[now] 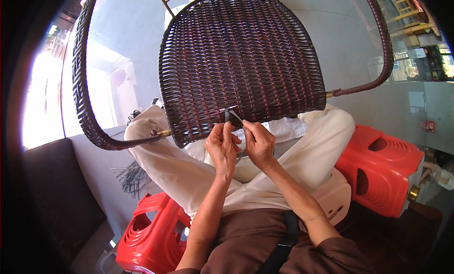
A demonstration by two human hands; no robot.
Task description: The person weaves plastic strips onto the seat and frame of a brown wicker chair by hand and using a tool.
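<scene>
A dark brown woven wicker chair seat (241, 61) rests on my lap, tilted up away from me. Its wrapped arm rails curve out on the left (82, 99) and on the right (378, 42). My left hand (222, 148) and my right hand (259, 142) meet at the seat's near edge. Both pinch thin wicker strands (232, 115) that stick out of the weave there. The fingertips of the two hands nearly touch each other.
A red plastic stool (151, 236) stands at my lower left and another (383, 172) at my right. A bundle of dark loose strands (130, 177) lies on the floor by my left knee. A dark cushion or block (56, 198) is at far left.
</scene>
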